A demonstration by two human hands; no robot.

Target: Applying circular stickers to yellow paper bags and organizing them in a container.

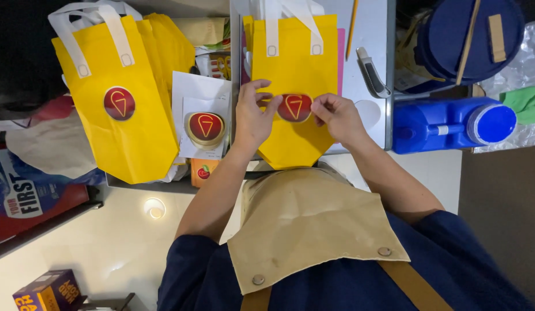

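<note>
A yellow bag [293, 63] with white handles lies flat on the grey work surface [368, 40] in front of me. On its middle sits a round red sticker [294, 107] with a gold triangle mark. My left hand [251, 115] pinches the sticker's left edge and my right hand [335, 115] pinches its right edge, pressing it against the bag. A roll of the same red stickers [205, 128] rests on white paper just left of my left hand.
A pile of finished yellow bags [126, 109] with stickers lies at the left. A grey utility knife [372, 74] and a pencil [353, 22] lie on the work surface. A blue jug [452, 124] and a dark blue drum [469, 34] stand at the right.
</note>
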